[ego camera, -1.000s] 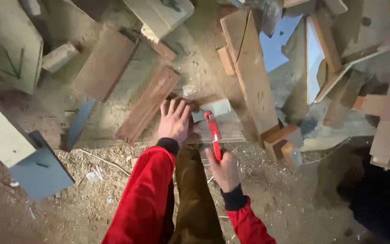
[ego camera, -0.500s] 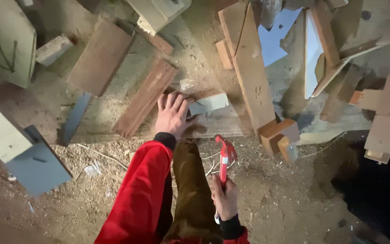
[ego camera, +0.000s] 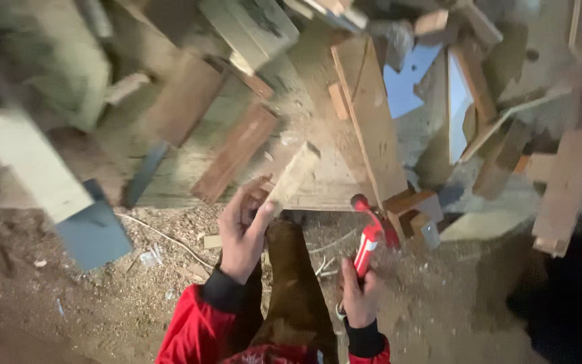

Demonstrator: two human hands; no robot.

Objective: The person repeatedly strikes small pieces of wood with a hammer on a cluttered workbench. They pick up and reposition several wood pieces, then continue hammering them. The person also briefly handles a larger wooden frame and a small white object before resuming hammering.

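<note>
Left hand lifts a wood block while the right keeps the hammer.

A second ago the left hand [ego camera: 240, 232] lay flat on the bench [ego camera: 331, 182]; now it grips a pale block [ego camera: 293, 176], raised just above the bench's near edge. The right hand [ego camera: 358, 296], closed on the red hammer [ego camera: 368, 239], has drawn back below that edge.

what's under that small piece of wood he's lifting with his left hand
The wood block in the left hand is raised over a pale board. The spot directly beneath stays covered.
</note>
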